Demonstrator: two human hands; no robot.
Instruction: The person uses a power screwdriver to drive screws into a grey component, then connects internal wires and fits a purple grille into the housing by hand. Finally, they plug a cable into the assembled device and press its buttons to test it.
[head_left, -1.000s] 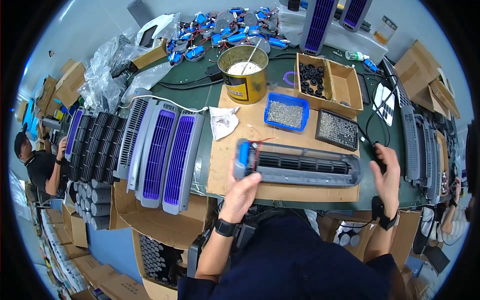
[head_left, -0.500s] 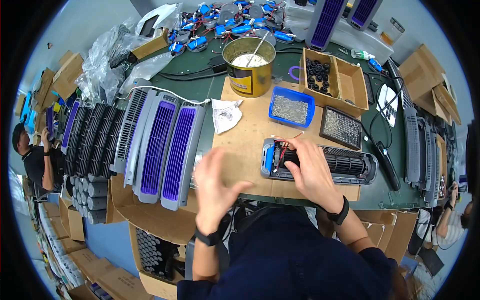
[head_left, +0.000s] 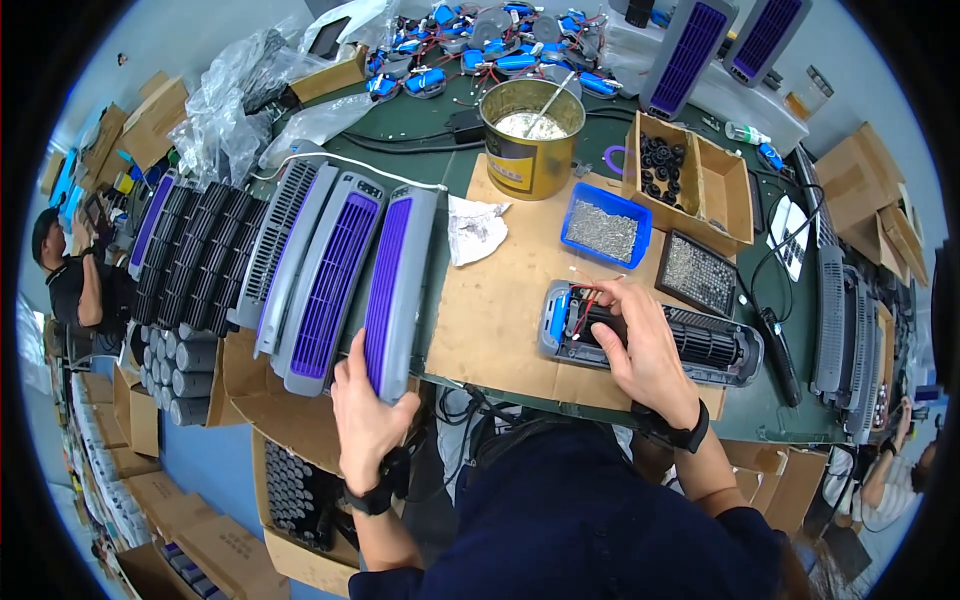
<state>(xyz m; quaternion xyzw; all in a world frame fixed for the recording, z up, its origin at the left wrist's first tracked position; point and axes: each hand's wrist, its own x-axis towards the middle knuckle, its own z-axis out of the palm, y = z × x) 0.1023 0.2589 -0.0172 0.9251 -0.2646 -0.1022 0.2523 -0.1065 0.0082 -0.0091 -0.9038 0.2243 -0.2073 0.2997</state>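
My left hand (head_left: 370,415) has its thumb and fingers closed round the near end of a grey fan cover (head_left: 400,295) with a purple grille. That cover is the rightmost of several leaning side by side. Over on the cardboard sheet (head_left: 480,330), my right hand (head_left: 650,350) curls over the left part of a half-assembled tower fan (head_left: 745,373), which lies on its back. A black slatted roller (head_left: 700,342) sits inside its grey housing. At the left end are a blue part (head_left: 556,318) and red wires (head_left: 582,312), partly under the fingers.
Beyond the sheet stand a paint-type can (head_left: 530,165) with a stick, a blue tray of metal pins (head_left: 605,225), a dark tray of small parts (head_left: 698,275) and a cardboard box of black rings (head_left: 700,180). A black handheld tool (head_left: 780,355) lies right. Another person (head_left: 75,270) works far left.
My left hand has moved left and down from above the cardboard and taken hold of the rightmost cover's near end. My right hand stays on the fan. The whole view has shifted slightly.
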